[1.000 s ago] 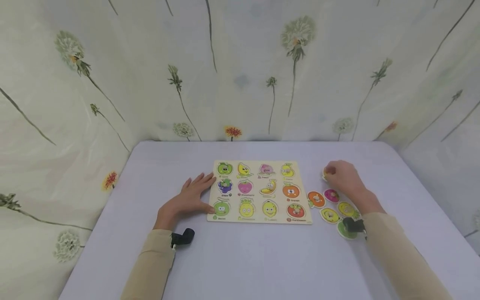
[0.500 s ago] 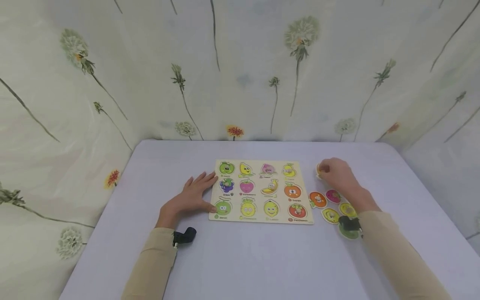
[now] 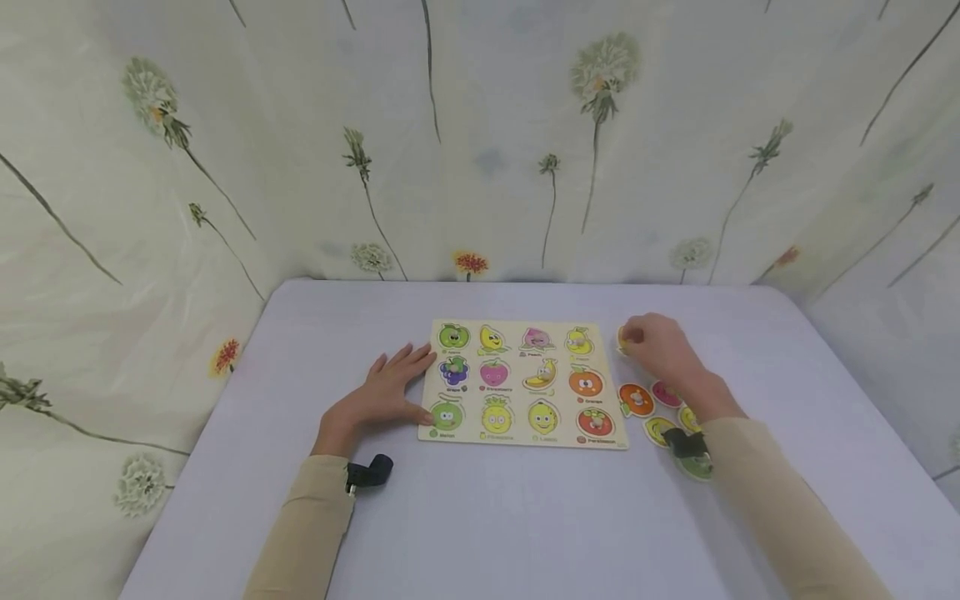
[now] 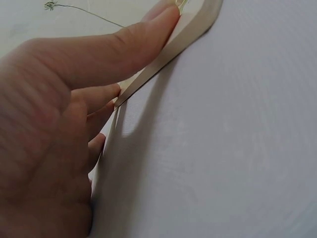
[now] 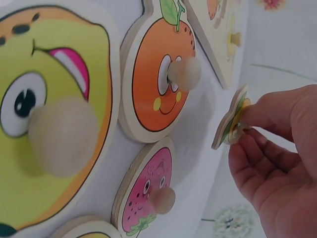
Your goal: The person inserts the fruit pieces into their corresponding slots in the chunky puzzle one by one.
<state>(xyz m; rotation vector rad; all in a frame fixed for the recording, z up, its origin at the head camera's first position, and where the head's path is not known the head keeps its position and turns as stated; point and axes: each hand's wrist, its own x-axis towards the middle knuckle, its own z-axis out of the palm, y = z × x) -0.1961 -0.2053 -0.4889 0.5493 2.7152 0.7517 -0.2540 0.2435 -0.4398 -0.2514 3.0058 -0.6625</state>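
My left hand [image 3: 386, 390] rests on the left edge of a wooden fruit puzzle board [image 3: 521, 417], fingers spread and thumb over the melon picture [image 3: 447, 414]. In the left wrist view, the thumb [image 4: 133, 47] lies over the board's edge. Beyond the board's upper right corner, my right hand [image 3: 660, 343] pinches a yellow puzzle piece [image 3: 622, 340] between thumb and fingers. Seen edge-on in the right wrist view, that piece [image 5: 230, 119] shows some green; its fruit picture is mostly hidden. Knobbed pieces such as the pear [image 3: 578, 342] and persimmon [image 3: 595, 422] sit in the board.
Right of the board lie several loose knobbed pieces: an orange [image 3: 637, 400], a strawberry [image 3: 665, 392], a lemon [image 3: 657, 430], a yellow piece [image 3: 688, 419] and a green one [image 3: 697, 471], partly under the right wrist camera [image 3: 686, 443]. A flowered curtain [image 3: 480, 167] hangs behind the table.
My right hand has moved left toward the board with the yellow puzzle piece. The left hand has stayed on the board's edge.
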